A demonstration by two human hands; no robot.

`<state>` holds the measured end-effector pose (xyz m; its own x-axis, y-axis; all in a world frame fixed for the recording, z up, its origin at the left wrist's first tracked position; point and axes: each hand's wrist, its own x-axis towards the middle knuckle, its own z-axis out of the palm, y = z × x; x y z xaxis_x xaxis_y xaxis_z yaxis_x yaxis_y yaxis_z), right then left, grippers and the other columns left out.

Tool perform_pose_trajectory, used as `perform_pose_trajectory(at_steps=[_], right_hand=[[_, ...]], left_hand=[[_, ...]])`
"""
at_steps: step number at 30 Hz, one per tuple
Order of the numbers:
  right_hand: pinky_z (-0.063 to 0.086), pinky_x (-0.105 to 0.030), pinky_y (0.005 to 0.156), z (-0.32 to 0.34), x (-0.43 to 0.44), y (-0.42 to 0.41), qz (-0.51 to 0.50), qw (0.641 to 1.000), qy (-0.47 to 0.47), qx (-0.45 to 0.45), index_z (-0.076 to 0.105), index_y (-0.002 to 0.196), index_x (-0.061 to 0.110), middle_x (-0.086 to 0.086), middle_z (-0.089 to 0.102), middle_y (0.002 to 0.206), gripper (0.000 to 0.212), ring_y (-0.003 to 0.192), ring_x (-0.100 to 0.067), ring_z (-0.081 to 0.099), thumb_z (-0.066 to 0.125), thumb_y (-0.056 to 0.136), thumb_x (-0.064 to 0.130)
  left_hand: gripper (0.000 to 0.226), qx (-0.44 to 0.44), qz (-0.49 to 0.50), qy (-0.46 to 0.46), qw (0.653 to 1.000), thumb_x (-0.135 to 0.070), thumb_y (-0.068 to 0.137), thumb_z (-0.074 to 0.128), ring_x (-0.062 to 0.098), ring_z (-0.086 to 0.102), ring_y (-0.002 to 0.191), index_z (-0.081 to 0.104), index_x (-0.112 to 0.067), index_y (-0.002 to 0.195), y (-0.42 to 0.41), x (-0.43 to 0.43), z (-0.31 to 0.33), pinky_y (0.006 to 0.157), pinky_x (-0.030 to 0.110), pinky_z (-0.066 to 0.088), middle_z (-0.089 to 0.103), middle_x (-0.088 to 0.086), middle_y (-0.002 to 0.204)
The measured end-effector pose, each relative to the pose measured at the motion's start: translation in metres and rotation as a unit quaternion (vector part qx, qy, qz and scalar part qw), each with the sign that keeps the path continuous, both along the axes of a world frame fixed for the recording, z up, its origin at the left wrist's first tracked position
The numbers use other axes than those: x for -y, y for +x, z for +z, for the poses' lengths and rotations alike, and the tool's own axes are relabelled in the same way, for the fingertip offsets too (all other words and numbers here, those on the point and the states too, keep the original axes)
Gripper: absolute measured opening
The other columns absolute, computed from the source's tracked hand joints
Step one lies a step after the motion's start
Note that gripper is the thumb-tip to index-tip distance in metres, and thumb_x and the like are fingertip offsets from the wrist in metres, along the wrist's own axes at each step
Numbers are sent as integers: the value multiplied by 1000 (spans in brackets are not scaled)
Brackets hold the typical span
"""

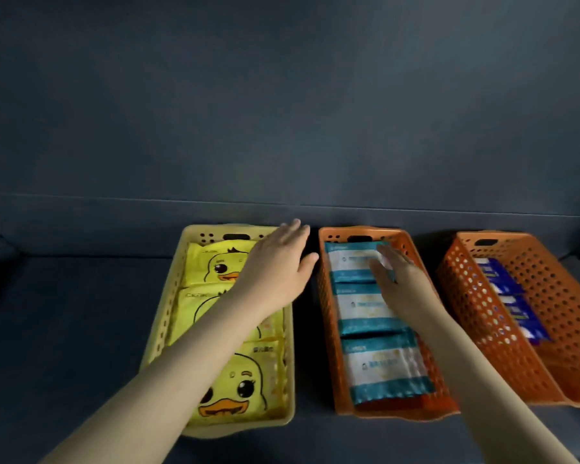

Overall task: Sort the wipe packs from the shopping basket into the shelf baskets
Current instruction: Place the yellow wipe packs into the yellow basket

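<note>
– While both hands are over the shelf (81,313), what containers are noted?

– Three perforated baskets stand side by side on it, slightly apart. Yellow basket (163,331) at left, middle orange basket (327,313), right orange basket (549,296).

– Contents?

– Yellow basket: three yellow duck packs (238,386) lying flat in a row from front to back, partly hidden by the left forearm. Middle orange basket: three teal-and-white packs (379,363), also flat in a front-to-back row. Right orange basket: blue packs (503,286) along its left side; their count cannot be told, since the basket wall screens them.

– Condition of the hands?

– Left hand (275,262) is spread, palm down, fingers straight, above the far right corner of the yellow basket, holding nothing. Whether it touches the rim cannot be told. Right hand (402,283) reaches into the middle orange basket with fingers (387,259) extended and laid on the farthest teal-and-white pack (347,262), at its right end. No curl round the pack is visible.
</note>
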<state>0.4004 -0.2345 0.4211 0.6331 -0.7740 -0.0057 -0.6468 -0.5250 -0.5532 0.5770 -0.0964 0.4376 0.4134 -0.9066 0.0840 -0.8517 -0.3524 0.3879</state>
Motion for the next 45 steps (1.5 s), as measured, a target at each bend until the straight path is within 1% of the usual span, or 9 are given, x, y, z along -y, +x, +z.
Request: perform_pose_trajectory(at_steps=[5,9,16,22,28,33,36,41,45], right_hand=[[46,-44,100,-26,9,-14,-102,979,170,48,48,137,20,-8,59,128,41,114,-27,58,49,98,33],[39,-33,100,-29,18,-5,-178,933,309,54,40,145,25,-5,52,135,47,118,-26,54,39,100,41],[50,-36,85,-32,16,-4,-196,903,378,66,54,128,24,2,62,103,33,93,-18,62,38,102,38],[54,-42,88,-24,27,5,-197,894,399,52,51,131,26,-3,65,108,40,94,-20,67,34,101,47],[55,-48,87,-6,19,-14,-249,837,481,72,49,129,29,-7,68,110,44,95,-27,69,47,93,56],[48,-40,68,3,-8,-56,-279,790,542,66,53,108,20,-6,67,97,27,86,-25,65,48,97,44],[50,-42,79,-1,-13,-62,-294,792,534,44,56,108,20,-7,70,99,30,87,-26,68,48,96,47],[48,-47,96,-5,-12,-42,-265,829,490,42,47,131,38,-4,60,122,40,108,-25,62,40,96,56],[48,-50,97,-4,-16,-35,-277,828,485,52,54,112,35,-6,62,116,25,104,-27,63,41,98,51]], left_hand=[[61,-26,32,53,998,-44,102,24,23,5,150,12,-15,154,-36,39,-26,121,39,8,6,8,163],[66,54,37,104,992,-47,101,14,21,11,150,7,-9,154,-44,40,-35,121,36,6,11,10,162],[63,83,52,100,990,-44,101,14,17,19,148,10,-9,154,-47,39,-38,120,34,11,22,8,160],[64,85,47,96,991,-44,101,14,19,20,148,11,-8,154,-47,39,-40,120,35,11,23,10,159],[82,97,55,75,991,-49,88,-6,24,32,143,23,-5,151,-47,38,-46,116,38,23,35,13,154],[80,87,56,60,993,-49,91,-1,27,38,140,29,-2,148,-46,40,-48,114,40,28,41,15,150],[79,87,51,62,993,-49,92,-1,27,39,139,29,-2,148,-46,39,-48,114,40,28,42,16,149],[77,91,49,70,992,-49,93,1,27,42,138,30,-3,148,-45,39,-46,113,41,30,44,15,148],[77,93,49,73,992,-49,93,-1,25,41,138,28,-4,149,-45,39,-47,113,39,29,43,13,149]])
